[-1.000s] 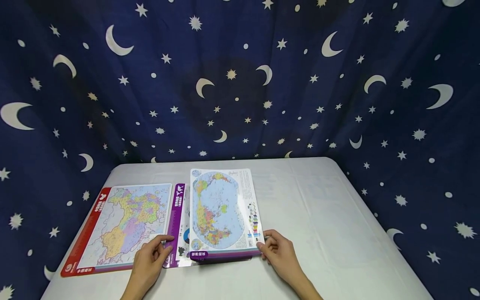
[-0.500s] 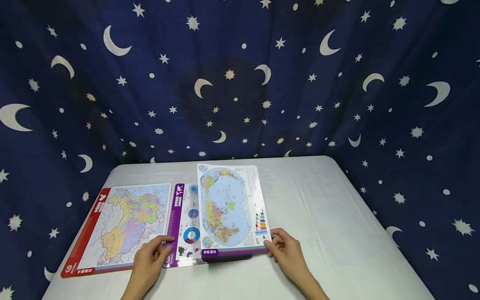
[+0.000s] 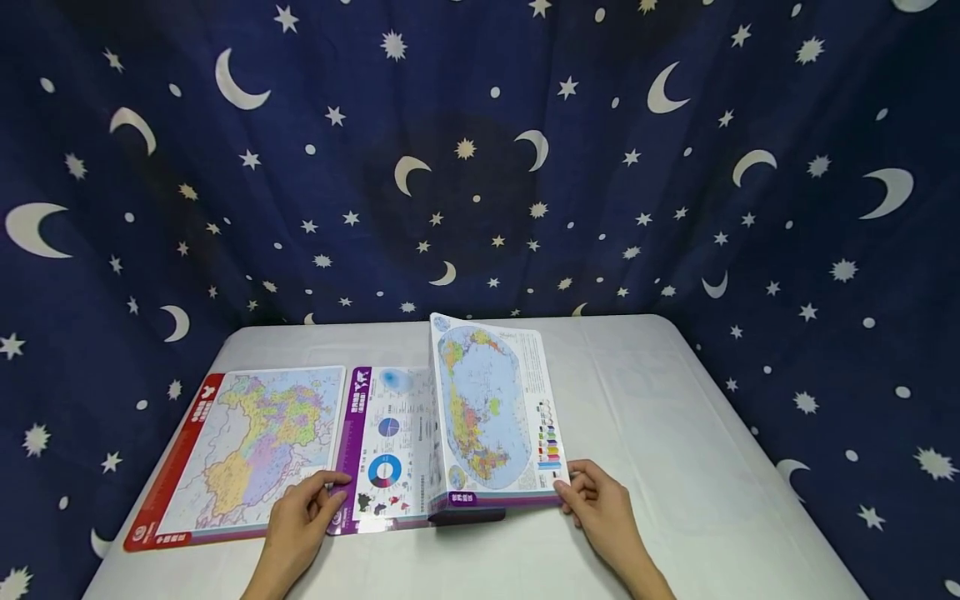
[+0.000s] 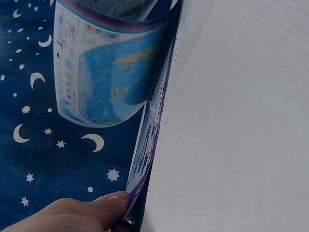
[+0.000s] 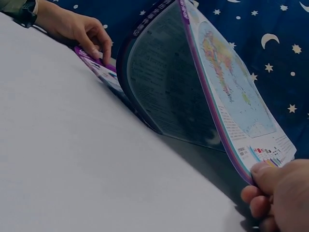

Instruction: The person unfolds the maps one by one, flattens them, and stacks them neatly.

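Observation:
A purple-edged world map (image 3: 491, 408) bends over itself in the head view, its map panel lifted above the table. Charts and a purple strip (image 3: 347, 450) show on its left part, lying flat. My right hand (image 3: 603, 508) pinches the lifted panel's near right corner, thumb on top; the right wrist view shows the thumb (image 5: 265, 176) on that corner and the dark underside (image 5: 169, 72) curving beneath. At the near left corner my left hand (image 3: 300, 512) pinches the purple edge, and its thumb (image 4: 113, 200) presses there in the left wrist view.
A red-bordered map (image 3: 262, 458) lies flat to the left, close to the purple-edged one; my left hand partly covers its near right corner. Both are on a white-covered table (image 3: 637, 400). A dark blue curtain (image 3: 480, 225) with moons and stars surrounds the far side and flanks.
My right hand has drawn the lifted panel to the right, so more of the chart part shows and the panel's far left corner stands higher. The left hand has stayed in place.

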`<state>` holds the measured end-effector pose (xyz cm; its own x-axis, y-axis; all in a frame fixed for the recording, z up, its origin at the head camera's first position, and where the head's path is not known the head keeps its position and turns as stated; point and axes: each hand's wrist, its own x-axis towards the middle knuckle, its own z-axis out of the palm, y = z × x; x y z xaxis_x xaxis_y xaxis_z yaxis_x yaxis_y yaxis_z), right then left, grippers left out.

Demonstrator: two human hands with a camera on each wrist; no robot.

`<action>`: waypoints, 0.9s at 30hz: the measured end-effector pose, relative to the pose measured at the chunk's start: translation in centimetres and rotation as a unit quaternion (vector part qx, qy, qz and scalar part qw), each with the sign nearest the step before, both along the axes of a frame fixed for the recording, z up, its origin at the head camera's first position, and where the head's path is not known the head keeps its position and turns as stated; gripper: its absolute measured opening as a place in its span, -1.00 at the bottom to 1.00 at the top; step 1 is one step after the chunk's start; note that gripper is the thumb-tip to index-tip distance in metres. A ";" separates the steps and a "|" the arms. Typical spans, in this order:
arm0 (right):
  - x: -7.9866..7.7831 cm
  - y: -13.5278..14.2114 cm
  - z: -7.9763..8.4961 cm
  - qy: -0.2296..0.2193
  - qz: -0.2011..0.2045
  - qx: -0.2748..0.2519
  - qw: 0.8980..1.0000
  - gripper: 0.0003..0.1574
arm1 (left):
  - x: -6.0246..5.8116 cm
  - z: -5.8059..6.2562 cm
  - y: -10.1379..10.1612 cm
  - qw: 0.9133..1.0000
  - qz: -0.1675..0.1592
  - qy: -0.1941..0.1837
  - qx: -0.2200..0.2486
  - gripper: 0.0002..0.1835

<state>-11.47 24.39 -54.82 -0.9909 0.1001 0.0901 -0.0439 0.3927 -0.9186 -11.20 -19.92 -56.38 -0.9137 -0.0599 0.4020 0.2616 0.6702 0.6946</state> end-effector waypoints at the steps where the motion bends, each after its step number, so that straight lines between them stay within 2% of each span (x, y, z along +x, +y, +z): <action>1: 0.0 0.2 0.0 0.004 -0.003 0.005 1.000 -0.70 | 0.0 0.0 0.0 1.000 -0.001 0.000 0.000 -0.71; 8: -0.1 1.6 -0.4 0.024 -0.021 0.023 0.999 -0.72 | 0.0 0.1 0.1 1.000 0.000 -0.010 -0.002 -0.72; 18: 0.8 3.3 0.1 0.018 -0.073 0.037 0.996 -0.68 | 0.0 0.2 0.0 1.000 0.000 -0.014 -0.002 -0.71; 27: 1.0 4.0 -0.1 0.021 -0.100 0.037 0.994 -0.73 | 0.0 0.0 0.0 1.000 -0.002 -0.012 -0.006 -0.72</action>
<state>-10.49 28.35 -54.90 -0.9467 0.2871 0.1461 0.0037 0.4632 -0.8863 -11.15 -19.97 -56.42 -0.9236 -0.0510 0.3799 0.2477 0.6769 0.6932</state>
